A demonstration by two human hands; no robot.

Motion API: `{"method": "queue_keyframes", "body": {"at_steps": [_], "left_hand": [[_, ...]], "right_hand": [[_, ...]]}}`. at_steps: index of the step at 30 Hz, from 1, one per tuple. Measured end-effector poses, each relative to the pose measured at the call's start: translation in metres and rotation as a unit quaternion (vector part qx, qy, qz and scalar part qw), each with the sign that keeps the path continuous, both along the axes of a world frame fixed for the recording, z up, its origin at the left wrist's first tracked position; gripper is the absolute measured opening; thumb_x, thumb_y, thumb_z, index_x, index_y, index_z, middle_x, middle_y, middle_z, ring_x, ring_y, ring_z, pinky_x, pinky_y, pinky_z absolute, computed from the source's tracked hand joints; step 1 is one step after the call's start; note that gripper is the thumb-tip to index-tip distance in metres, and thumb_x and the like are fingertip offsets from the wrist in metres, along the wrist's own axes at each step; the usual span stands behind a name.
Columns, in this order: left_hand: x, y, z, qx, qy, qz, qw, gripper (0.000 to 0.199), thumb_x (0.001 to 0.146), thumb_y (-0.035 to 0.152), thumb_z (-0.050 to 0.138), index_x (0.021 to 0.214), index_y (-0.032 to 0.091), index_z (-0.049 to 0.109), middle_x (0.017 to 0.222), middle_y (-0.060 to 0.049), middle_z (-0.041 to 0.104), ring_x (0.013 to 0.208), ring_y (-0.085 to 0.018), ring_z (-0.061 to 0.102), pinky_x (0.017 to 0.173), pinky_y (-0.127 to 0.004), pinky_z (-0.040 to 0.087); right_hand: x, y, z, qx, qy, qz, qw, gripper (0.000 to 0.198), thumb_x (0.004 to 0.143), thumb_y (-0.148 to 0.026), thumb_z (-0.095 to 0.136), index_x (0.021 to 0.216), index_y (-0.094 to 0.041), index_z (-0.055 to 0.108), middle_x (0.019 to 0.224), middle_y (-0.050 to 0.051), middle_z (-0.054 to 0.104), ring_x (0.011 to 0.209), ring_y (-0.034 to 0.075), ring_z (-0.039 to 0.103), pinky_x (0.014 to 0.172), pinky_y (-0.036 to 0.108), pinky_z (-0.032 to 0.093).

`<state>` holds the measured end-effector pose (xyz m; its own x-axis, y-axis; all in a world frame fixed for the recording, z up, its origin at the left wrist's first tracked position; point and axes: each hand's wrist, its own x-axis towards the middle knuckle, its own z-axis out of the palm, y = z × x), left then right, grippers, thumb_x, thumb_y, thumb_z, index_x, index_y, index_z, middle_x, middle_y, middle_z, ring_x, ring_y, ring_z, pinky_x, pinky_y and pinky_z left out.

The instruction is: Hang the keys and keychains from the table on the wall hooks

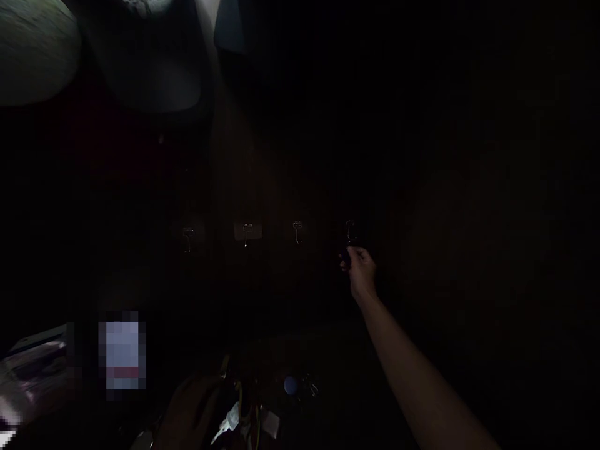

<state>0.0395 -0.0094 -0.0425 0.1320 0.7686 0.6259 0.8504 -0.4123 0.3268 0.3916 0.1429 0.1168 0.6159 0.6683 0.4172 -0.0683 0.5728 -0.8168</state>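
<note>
Dark item [345,257], approx. 4 o'clock, pinched between R hand [362,272] fingers, prob. for fine control, just below hook [349,231]. L hand [190,406], 7 o'clock, near key [229,422]; too dark, can't tell finger spread.

The hooks [297,225] are silver, the held item [345,257] dark, the disc [290,385] blue, the key [229,422] silvery white, the cord [257,426] yellow, the tag [270,424] pale grey.

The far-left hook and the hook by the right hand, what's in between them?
The head view shows two more hooks between the far-left hook and the last hook by the right hand. A pale patch shows behind one.
</note>
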Motion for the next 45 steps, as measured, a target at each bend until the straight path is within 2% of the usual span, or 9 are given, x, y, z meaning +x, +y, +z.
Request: {"method": "queue_keyframes", "body": {"at_steps": [4,7,15,20,24,28,34,40,45], "left_hand": [[-0.005,0.007,-0.003,-0.041,-0.03,0.013,0.999,0.032,0.077,0.037,0.046,0.105,0.036,0.061,0.104,0.001,0.068,0.096,-0.025,0.062,0.08,-0.038,0.053],[-0.008,0.011,-0.003,-0.061,-0.049,-0.005,0.997,0.028,0.08,0.036,0.044,0.1,0.032,0.064,0.1,0.0,0.069,0.093,-0.022,0.063,0.078,-0.035,0.054],[-0.008,0.01,0.009,-0.053,-0.022,-0.03,0.998,0.028,0.085,0.031,0.042,0.1,0.027,0.064,0.1,-0.003,0.07,0.099,-0.023,0.06,0.088,-0.042,0.048],[-0.009,0.01,0.012,-0.058,0.027,-0.052,0.997,0.027,0.083,0.023,0.043,0.102,0.026,0.063,0.1,-0.003,0.07,0.097,-0.021,0.062,0.093,-0.044,0.043],[-0.008,0.012,0.021,-0.083,0.06,-0.064,0.993,0.027,0.083,0.02,0.044,0.102,0.025,0.062,0.101,-0.005,0.07,0.096,-0.021,0.062,0.097,-0.046,0.038],[-0.001,0.014,0.039,-0.114,0.081,-0.073,0.988,0.027,0.084,0.021,0.044,0.105,0.024,0.06,0.106,-0.005,0.068,0.1,-0.022,0.06,0.099,-0.048,0.034],[0.049,0.009,0.059,-0.104,0.028,-0.07,0.992,0.024,0.082,0.016,0.045,0.101,0.024,0.058,0.103,-0.003,0.066,0.1,-0.018,0.058,0.103,-0.046,0.028],[0.118,0.01,0.043,-0.145,0.083,-0.099,0.981,0.022,0.081,0.02,0.051,0.102,0.025,0.058,0.104,-0.002,0.065,0.103,-0.02,0.056,0.104,-0.045,0.026],[0.134,0.007,0.03,-0.17,0.115,-0.09,0.975,0.025,0.08,0.017,0.053,0.104,0.023,0.058,0.108,-0.005,0.065,0.105,-0.022,0.055,0.103,-0.048,0.027]], "right_hand": [[-0.003,-0.005,-0.017,-0.001,0.011,0.023,1.0,0.036,0.06,-0.045,0.068,0.082,-0.02,0.054,0.064,-0.005,0.062,0.044,0.007,0.051,0.043,0.019,0.038],[-0.008,-0.015,-0.029,-0.016,0.012,0.046,0.999,0.038,0.059,-0.043,0.069,0.084,-0.02,0.054,0.064,-0.005,0.063,0.046,0.008,0.052,0.045,0.019,0.039],[-0.031,-0.053,-0.076,-0.125,-0.065,0.121,0.983,0.029,0.062,-0.035,0.064,0.084,-0.018,0.057,0.065,-0.002,0.063,0.047,0.008,0.052,0.045,0.02,0.038],[-0.05,-0.077,-0.104,-0.2,-0.217,0.19,0.936,0.019,0.065,-0.032,0.058,0.079,-0.019,0.061,0.063,-0.001,0.063,0.053,0.013,0.056,0.051,0.024,0.042],[-0.049,-0.088,-0.131,-0.166,-0.367,0.213,0.89,0.017,0.071,-0.031,0.052,0.079,-0.022,0.064,0.082,0.002,0.068,0.083,0.02,0.063,0.076,0.032,0.046],[-0.036,-0.087,-0.155,-0.148,-0.446,0.182,0.864,0.018,0.075,-0.027,0.046,0.078,-0.022,0.064,0.085,0.004,0.067,0.087,0.02,0.061,0.082,0.034,0.045],[-0.033,-0.084,-0.16,-0.152,-0.52,0.153,0.826,0.022,0.078,-0.019,0.043,0.082,-0.022,0.064,0.089,0.003,0.067,0.09,0.019,0.059,0.083,0.033,0.043],[-0.036,-0.087,-0.162,-0.185,-0.544,0.117,0.81,0.029,0.078,-0.012,0.04,0.091,-0.023,0.064,0.093,0.003,0.067,0.094,0.019,0.057,0.085,0.032,0.043],[-0.034,-0.088,-0.166,-0.207,-0.537,0.091,0.813,0.041,0.076,-0.005,0.039,0.105,-0.024,0.06,0.096,0.004,0.064,0.095,0.019,0.059,0.084,0.031,0.043]]}}
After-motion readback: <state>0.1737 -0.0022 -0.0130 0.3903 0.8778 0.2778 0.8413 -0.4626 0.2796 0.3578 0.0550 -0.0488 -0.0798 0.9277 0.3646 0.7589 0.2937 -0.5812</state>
